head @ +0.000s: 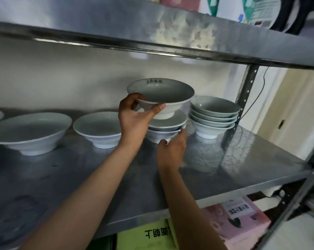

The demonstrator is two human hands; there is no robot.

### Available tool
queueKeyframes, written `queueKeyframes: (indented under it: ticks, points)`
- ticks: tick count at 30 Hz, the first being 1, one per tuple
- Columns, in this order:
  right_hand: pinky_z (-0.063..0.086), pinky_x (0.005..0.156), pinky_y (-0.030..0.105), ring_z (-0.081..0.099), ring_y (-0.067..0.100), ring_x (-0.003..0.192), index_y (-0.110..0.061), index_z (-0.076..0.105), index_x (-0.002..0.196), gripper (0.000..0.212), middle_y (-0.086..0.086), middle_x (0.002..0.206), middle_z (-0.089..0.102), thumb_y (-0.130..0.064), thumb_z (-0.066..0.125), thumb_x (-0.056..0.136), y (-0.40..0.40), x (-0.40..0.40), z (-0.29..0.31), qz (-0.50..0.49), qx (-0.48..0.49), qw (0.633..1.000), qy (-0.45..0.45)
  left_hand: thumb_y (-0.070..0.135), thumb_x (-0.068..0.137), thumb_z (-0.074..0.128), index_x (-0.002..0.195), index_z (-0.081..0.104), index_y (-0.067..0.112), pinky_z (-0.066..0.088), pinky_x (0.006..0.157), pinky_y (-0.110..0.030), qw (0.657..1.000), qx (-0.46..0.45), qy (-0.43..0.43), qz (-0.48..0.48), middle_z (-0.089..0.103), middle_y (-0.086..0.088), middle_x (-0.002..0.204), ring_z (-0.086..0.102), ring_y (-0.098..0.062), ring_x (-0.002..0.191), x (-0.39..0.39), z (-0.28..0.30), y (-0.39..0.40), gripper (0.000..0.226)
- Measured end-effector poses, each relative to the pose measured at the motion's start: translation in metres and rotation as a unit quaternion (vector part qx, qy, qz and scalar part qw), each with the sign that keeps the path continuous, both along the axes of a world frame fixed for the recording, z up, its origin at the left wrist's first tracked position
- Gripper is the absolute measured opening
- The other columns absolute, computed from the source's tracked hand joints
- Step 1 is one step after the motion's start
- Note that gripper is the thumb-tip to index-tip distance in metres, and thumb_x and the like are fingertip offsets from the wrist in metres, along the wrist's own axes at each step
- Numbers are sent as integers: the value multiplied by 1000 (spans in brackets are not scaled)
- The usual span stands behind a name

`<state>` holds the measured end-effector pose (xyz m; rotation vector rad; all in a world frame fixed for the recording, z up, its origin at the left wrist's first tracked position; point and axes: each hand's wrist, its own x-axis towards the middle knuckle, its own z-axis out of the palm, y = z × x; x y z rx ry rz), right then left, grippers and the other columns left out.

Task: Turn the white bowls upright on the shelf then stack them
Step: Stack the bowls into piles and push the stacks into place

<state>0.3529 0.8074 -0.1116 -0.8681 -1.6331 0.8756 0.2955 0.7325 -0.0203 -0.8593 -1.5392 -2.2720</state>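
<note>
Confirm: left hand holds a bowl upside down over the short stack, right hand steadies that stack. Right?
Not quite. In the head view the bowl in the left hand is upright, foot down, not upside down. It is over the short stack, and the right hand steadies that stack.

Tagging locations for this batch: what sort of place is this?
Probably a storeroom or a kitchen's back area: a steel shelf rack, matching white bowls stacked on it, and cartons stored underneath.
</note>
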Motion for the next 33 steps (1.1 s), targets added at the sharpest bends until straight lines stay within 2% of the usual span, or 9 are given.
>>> queueKeyframes:
  ticks: [5, 9, 14, 18, 24, 26, 28, 31, 33]
  points:
    - [37, 108, 48, 39, 31, 134, -9, 23, 148, 82, 14, 147, 41, -1, 54, 73, -3, 0, 5, 10, -5, 1000, 29, 47, 46, 90, 81, 60, 35, 54, 86, -41, 999, -46, 1, 28, 65, -1, 104, 64, -12, 97, -13, -17, 26, 48]
    - [37, 108, 45, 41, 30, 132, -8, 25, 147, 80, 14, 145, 43, 2, 53, 72, -3, 3, 7, 7, -14, 999, 38, 59, 43, 87, 80, 63, 29, 55, 81, -38, 991, -109, 34, 74, 65, 1, 99, 64, -14, 93, -23, -26, 32, 54]
    - [34, 111, 44, 37, 30, 136, -6, 24, 147, 81, 15, 147, 40, 2, 50, 71, -4, 2, 8, -6, -11, 998, 60, 71, 43, 80, 83, 63, 29, 55, 76, -34, 975, -202, 21, 93, 64, 2, 98, 63, -12, 88, -32, -31, 32, 60]
    - [35, 111, 46, 36, 29, 137, -8, 22, 147, 80, 14, 148, 39, 0, 50, 73, -2, 1, 9, -16, -10, 998, 63, 66, 52, 82, 87, 63, 26, 49, 71, -26, 951, -291, 48, 89, 66, 3, 96, 61, -13, 87, -28, -35, 32, 56]
    - [36, 109, 48, 37, 32, 136, -1, 24, 147, 77, 18, 147, 39, -7, 57, 78, -4, -2, 7, -5, 31, 999, 44, 76, 57, 64, 85, 66, 23, 52, 74, -39, 933, -317, 93, 143, 70, 0, 86, 64, -27, 87, -28, -49, 32, 59]
    - [35, 109, 47, 38, 33, 136, 0, 25, 146, 74, 19, 147, 40, -13, 56, 80, -5, -2, 8, -9, 35, 998, 47, 70, 65, 67, 89, 66, 22, 50, 79, -40, 920, -341, 107, 159, 68, -5, 93, 60, -30, 98, -28, -51, 32, 53]
    - [37, 108, 47, 40, 33, 134, 0, 26, 146, 75, 19, 145, 42, -18, 54, 79, -5, 0, 9, -15, 39, 998, 46, 62, 75, 67, 95, 67, 21, 44, 87, -41, 900, -380, 122, 176, 62, -11, 109, 48, -34, 117, -30, -50, 31, 46]
    - [36, 110, 46, 37, 31, 136, -2, 24, 147, 78, 16, 147, 39, -13, 49, 74, -7, 3, 10, -8, 32, 999, 37, 56, 89, 56, 114, 67, 25, 35, 102, -46, 871, -437, 143, 174, 47, -14, 138, 26, -37, 139, -32, -46, 21, 42]
    - [34, 112, 45, 35, 31, 137, -3, 26, 147, 80, 16, 148, 38, -14, 43, 70, -7, 4, 11, -3, 30, 999, 31, 52, 95, 47, 129, 60, 26, 31, 109, -48, 849, -471, 177, 162, 41, -13, 147, 22, -38, 142, -38, -47, 9, 45]
